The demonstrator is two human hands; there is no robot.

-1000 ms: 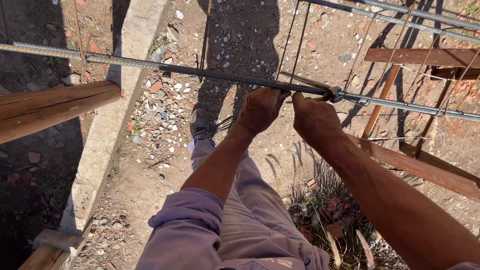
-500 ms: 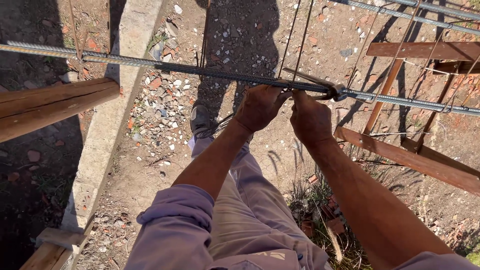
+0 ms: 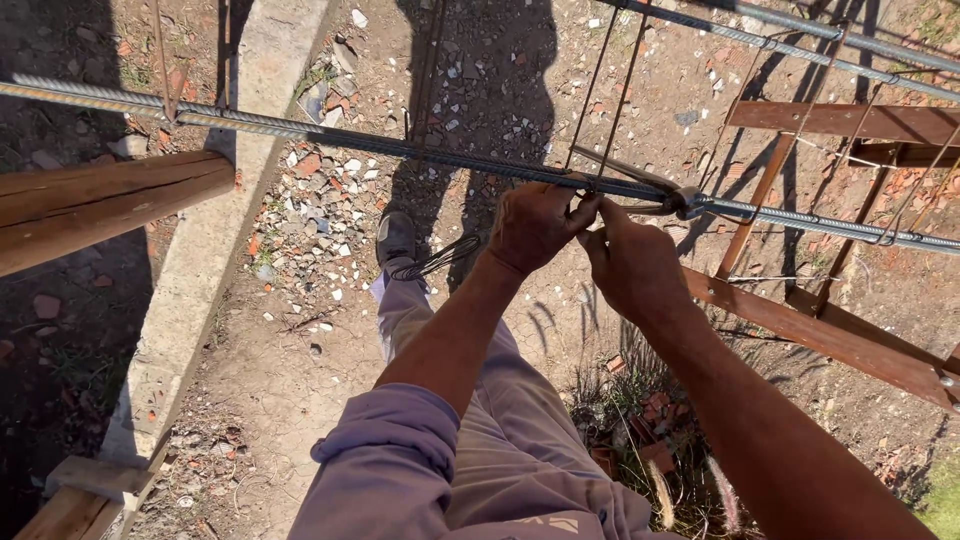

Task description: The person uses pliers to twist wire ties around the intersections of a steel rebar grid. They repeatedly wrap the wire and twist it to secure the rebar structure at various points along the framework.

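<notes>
A ribbed steel rebar (image 3: 330, 138) is seen running across the view above bare ground. The left hand (image 3: 535, 225) is clenched around the rebar beside a thin wire stirrup (image 3: 608, 90). The right hand (image 3: 632, 262) is closed on a metal tying tool (image 3: 660, 190) pressed at that crossing. A timber beam (image 3: 100, 208) lies well left.

Left hand (image 3: 535, 225): curled at the rebar (image 3: 330, 137), fingers by a thin stirrup (image 3: 612, 85).
Right hand (image 3: 632, 262): touching the left, fingertips at the same crossing.
Pincers (image 3: 655, 192): lying along the rebar, just right of the hands.
Wire (image 3: 440, 256): dark bundle hanging by the left wrist.
Post (image 3: 100, 208): wooden, far left.
Ground: dirt and rubble, concrete curb (image 3: 215, 230).
</notes>
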